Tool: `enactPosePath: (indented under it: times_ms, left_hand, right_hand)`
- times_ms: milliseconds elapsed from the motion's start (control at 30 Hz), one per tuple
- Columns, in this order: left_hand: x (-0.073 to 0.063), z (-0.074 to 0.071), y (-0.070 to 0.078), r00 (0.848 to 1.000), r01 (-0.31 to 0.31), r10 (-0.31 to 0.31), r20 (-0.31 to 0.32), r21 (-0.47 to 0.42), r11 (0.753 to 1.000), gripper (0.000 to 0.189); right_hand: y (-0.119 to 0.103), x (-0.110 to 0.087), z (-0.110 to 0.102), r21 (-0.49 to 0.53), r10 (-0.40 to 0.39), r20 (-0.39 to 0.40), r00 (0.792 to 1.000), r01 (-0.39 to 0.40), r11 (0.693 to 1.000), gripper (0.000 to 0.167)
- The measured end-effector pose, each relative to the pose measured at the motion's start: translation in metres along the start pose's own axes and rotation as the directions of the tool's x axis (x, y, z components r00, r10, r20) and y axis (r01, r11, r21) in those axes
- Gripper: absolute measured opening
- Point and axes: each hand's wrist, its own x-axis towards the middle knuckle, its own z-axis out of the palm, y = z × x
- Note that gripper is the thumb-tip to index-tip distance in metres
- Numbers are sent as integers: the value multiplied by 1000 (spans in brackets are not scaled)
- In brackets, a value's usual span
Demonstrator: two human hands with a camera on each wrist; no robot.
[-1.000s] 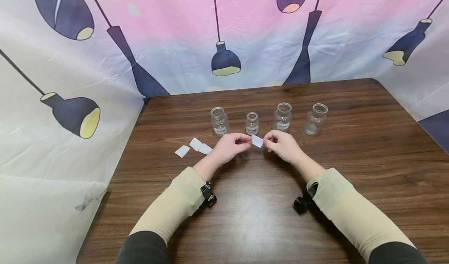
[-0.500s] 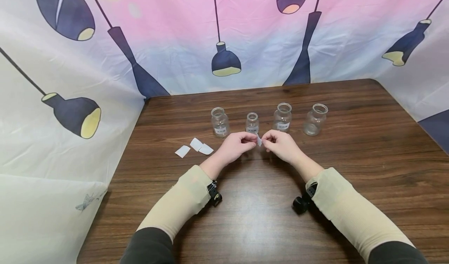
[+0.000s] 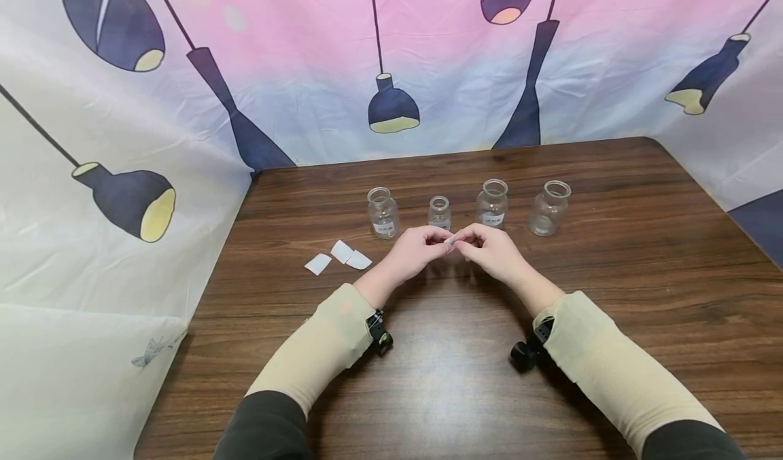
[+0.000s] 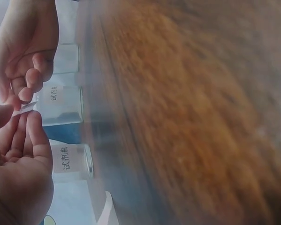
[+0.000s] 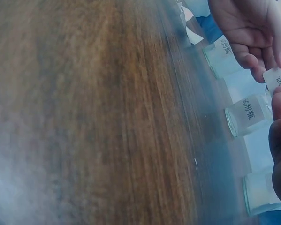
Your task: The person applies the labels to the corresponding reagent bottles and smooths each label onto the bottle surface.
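Observation:
Between my hands is a small white label (image 5: pixel 275 78) with printed characters, seen nearly edge-on and mostly covered by fingers in the head view. My left hand (image 3: pixel 413 251) pinches one end. The fingers of my right hand (image 3: pixel 494 253) hold the other end, so the two hands almost meet. Just behind them stands a small glass jar (image 3: pixel 439 214), partly hidden. To its left is a larger labelled jar (image 3: pixel 383 214), and to its right another labelled jar (image 3: pixel 492 205). The rightmost jar (image 3: pixel 548 210) shows no label.
Several white paper pieces (image 3: pixel 318 263) lie on the wooden table (image 3: pixel 428 378), left of my left hand. A printed cloth (image 3: pixel 306 73) hangs behind the table's far edge. Each wrist carries a black camera mount (image 3: pixel 380 338).
My left hand has moved right, closer to the right hand. The label has turned from showing its face to nearly edge-on between the fingers. The jars have not moved.

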Motion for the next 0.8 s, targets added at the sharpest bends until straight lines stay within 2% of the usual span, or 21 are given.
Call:
enactPosePath:
  times_ms: [233,400,800]
  left_hand:
    - [3,1,1,1000,13,-13,-20,4,1000,19]
    - [5,3,2,1000,17,-18,-20,-12,1000,19]
    - [7,4,1,1000,15,-15,9,-45,999,19]
  right_hand:
    - [4,1,-6,-59,35,-63,997,-38,998,10]
    - [9,2,-9,-55,33,-118,992,-39,998,12]
    - [13,0,-9,-89,26,-123,992,-37,995,9]
